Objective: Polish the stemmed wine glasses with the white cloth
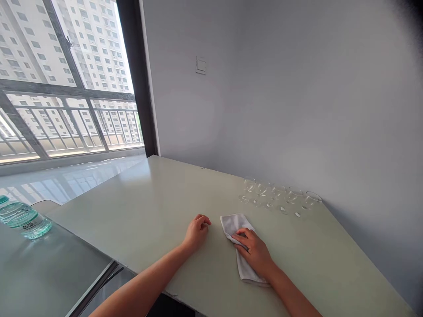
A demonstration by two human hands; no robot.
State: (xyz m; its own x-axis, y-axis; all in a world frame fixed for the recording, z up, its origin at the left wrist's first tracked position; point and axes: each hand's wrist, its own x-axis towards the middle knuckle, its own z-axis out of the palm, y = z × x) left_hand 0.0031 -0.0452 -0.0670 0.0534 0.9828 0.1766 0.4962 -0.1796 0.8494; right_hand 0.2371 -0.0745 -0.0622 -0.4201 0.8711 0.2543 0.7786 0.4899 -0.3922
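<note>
Right hand (255, 251) is gripping the cloth (245, 265) on the near part of the table (148, 198); beside it, I am resting the left hand (197, 232), loosely closed. Five glasses (278, 193) are standing near the far right corner.

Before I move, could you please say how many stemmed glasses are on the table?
5, in a row by the wall: first glass at the left end, second glass beside it, third glass in the middle, fourth glass next, fifth glass at the right end. None seems hidden.

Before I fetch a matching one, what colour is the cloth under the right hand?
White, seen in the head view.
</note>
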